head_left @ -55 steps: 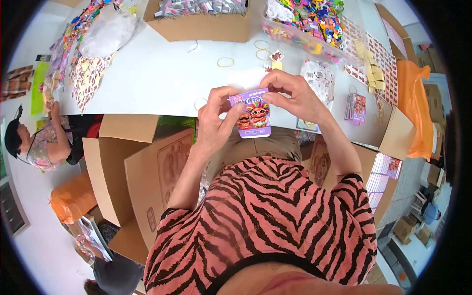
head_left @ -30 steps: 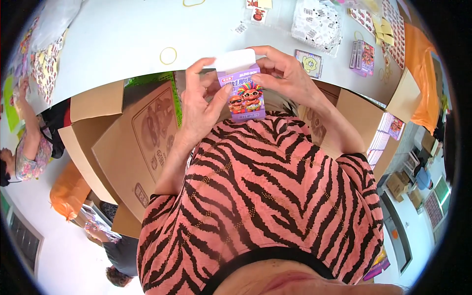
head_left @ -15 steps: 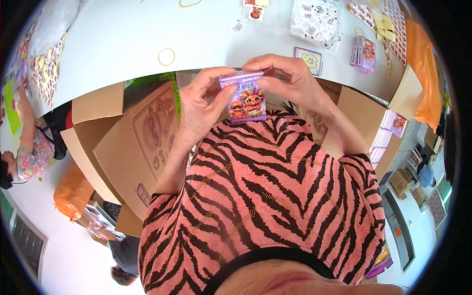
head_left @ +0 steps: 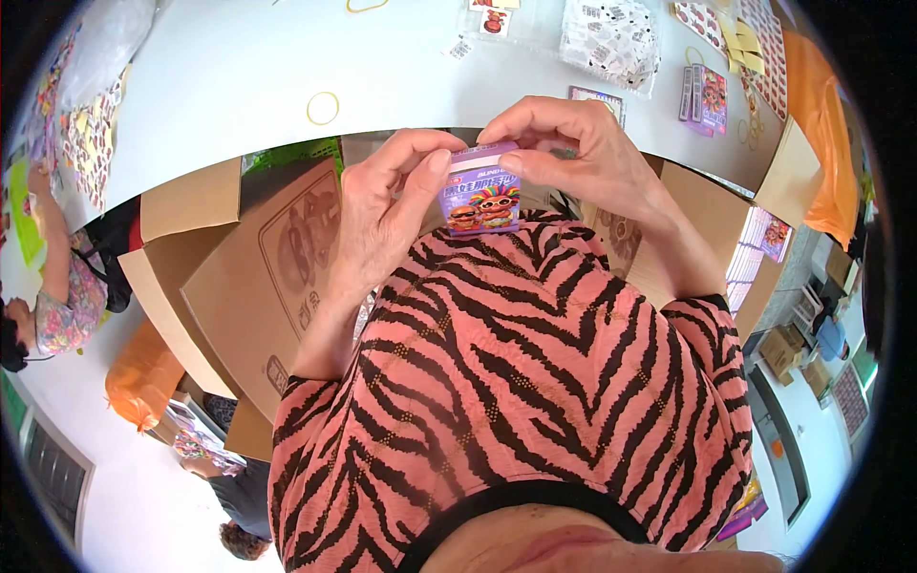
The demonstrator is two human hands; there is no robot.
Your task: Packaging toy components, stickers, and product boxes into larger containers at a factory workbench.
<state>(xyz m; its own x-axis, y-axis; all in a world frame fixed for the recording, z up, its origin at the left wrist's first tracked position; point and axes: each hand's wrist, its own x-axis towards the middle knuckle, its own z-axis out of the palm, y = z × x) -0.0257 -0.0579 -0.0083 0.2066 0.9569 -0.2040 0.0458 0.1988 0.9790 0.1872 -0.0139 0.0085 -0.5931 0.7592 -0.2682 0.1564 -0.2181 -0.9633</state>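
Between my two hands, a small purple cardboard box (head_left: 480, 202) with colourful cartoon figures stands against the front of my shirt, just off the table's near edge. My left hand (head_left: 394, 191) pinches its upper left corner with thumb and bent fingers. At the upper right corner, the thumb of my right hand (head_left: 573, 148) presses on the top edge while its fingers curl behind. The top flap of the box is tilted toward me, and a pale strip shows below it. What lies inside the box is hidden.
On the white table (head_left: 229, 86) lie a rubber band (head_left: 323, 108), a clear bag of printed sachets (head_left: 609, 43), a card (head_left: 600, 100) partly behind my right hand, and purple boxes (head_left: 705, 98). Large open cartons (head_left: 263, 258) flank me. Another person (head_left: 62, 296) works at left.
The box's top has tipped toward me, with the pale strip now showing along its upper edge. My right hand has shifted slightly and covers more of the card on the table.
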